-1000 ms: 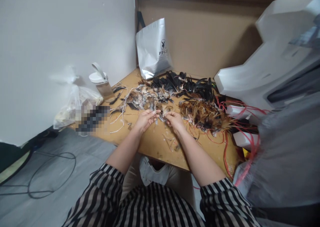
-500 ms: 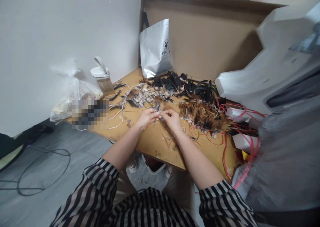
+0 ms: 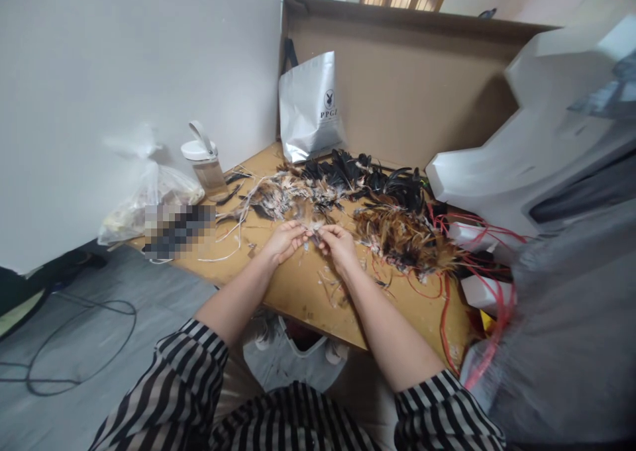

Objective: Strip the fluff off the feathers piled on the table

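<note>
Over the front of the wooden table (image 3: pixel 293 292), my left hand (image 3: pixel 287 241) and my right hand (image 3: pixel 338 244) face each other with a small gap between the fingertips. Both are closed in a pinch on a small tuft of greyish-brown feathers (image 3: pixel 314 226) that spans the gap. Just behind them lies a pile of pale brown feathers (image 3: pixel 283 196). Black feathers (image 3: pixel 377 178) spread along the back, and a heap of golden-brown feathers (image 3: pixel 402 236) is to the right of my right hand. Fine detail between the fingertips is too small to make out.
A lidded bottle (image 3: pixel 207 169) and a knotted plastic bag (image 3: pixel 154 196) stand at the left. A silver bag (image 3: pixel 311 110) leans against the cardboard panel (image 3: pixel 417 87). Red strings (image 3: pixel 447 318) trail at the right beside white foam (image 3: pixel 481 166). Below is a bin (image 3: pixel 303 345).
My hands have drawn slightly apart, the left one moving a little to the left, with the feather tuft showing between them. The whole view has tilted slightly upward.
</note>
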### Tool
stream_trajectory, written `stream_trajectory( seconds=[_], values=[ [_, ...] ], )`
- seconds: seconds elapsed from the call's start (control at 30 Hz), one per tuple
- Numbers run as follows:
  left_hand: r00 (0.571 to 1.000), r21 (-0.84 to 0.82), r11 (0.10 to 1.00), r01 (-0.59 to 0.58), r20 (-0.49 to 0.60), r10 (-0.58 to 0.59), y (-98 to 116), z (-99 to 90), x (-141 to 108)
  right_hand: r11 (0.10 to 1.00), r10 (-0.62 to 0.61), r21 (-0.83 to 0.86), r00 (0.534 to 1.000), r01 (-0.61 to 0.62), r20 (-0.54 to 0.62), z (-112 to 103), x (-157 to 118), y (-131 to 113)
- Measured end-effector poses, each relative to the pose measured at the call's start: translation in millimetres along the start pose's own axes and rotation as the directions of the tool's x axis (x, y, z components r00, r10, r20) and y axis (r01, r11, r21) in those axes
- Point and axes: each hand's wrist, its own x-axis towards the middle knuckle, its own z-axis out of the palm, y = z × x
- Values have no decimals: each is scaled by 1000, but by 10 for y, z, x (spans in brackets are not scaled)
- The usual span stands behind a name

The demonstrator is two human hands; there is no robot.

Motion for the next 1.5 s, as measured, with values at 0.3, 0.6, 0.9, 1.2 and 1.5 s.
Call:
stream_trajectory(
  seconds=[0.3, 0.6, 0.9, 1.2, 1.5],
  values=[
    [997, 2, 998, 58, 43, -58, 6, 22, -23, 986, 135, 70, 976, -148, 170, -29, 13, -13],
    [992, 10, 993, 115, 60, -115, -23, 14, -28, 873, 224, 398, 956, -282, 188, -47, 18, -65],
    [996, -6, 996, 86, -28, -86, -19, -30, 7, 948, 38, 317, 991, 5, -128, -135, 115, -109],
    [996, 103, 990, 95, -15, -94, -26, 32, -30, 949, -235, -197, 969, 245, 72, -4, 5, -53],
    [993, 204, 974, 103, 36, -113, -7, 27, -47, 977, 137, 157, 989, -145, 61, -64, 19, -132]
  ],
)
